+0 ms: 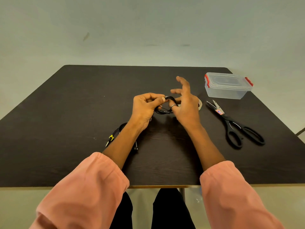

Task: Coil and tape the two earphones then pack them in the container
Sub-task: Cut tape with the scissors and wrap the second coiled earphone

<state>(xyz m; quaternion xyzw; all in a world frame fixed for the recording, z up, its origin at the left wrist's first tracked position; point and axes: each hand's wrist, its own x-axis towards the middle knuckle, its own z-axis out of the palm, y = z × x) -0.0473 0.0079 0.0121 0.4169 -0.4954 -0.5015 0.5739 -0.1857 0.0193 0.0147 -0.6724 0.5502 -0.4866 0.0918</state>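
At table centre | coiled earphone (165, 111) is pinched by left hand (145, 106) | right hand (184, 104) splayed, thumb hooked through loop | cord judged light, springy; best held across strands.

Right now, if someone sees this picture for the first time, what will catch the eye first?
The two hands meet over the middle of the dark wooden table: the left hand pinches a coiled black earphone cable, and the right hand spreads its fingers beside it. At the right lie large black-handled scissors, with a clear plastic container with red clips behind them.
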